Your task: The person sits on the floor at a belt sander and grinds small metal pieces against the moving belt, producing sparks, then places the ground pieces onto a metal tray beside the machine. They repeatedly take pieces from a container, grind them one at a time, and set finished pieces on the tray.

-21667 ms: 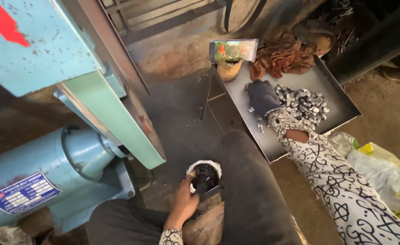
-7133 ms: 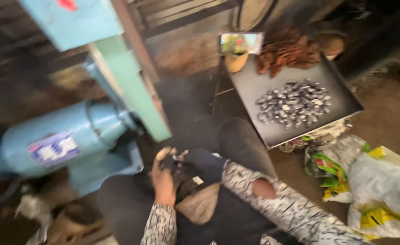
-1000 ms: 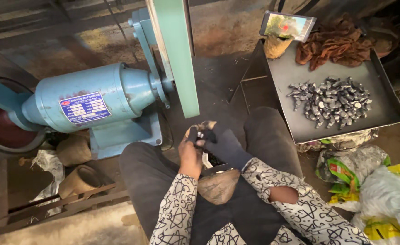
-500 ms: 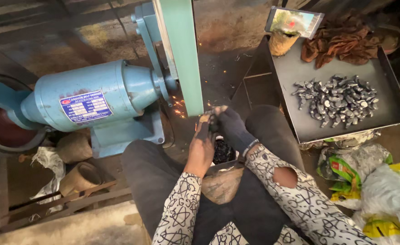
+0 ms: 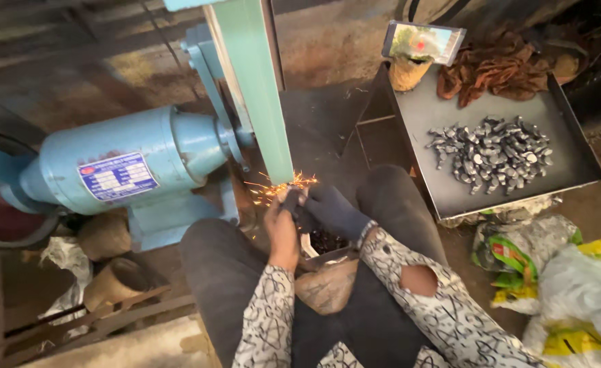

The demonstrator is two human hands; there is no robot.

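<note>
My bare left hand [image 5: 281,228] and my dark-gloved right hand [image 5: 334,210] meet in front of my knees, both closed on a small dark metal piece [image 5: 293,197]. The piece is pressed against the lower end of the green belt guard [image 5: 252,88] of the grinding machine, and orange sparks [image 5: 280,187] fly off to the left. Between my thighs stands a brown container [image 5: 327,272] holding dark pieces, directly under my hands.
A pale blue motor [image 5: 116,163] sits to the left. A grey metal tray [image 5: 559,163] on the right carries a heap of grey metal pieces [image 5: 494,153], brown rags [image 5: 494,68] and a phone [image 5: 423,41] propped on a cup. Plastic bags [image 5: 573,293] lie at lower right.
My hands have pushed a little further toward the belt and stayed together on the piece. Sparks keep flying, now closer to my fingers. The camera has shifted slightly.
</note>
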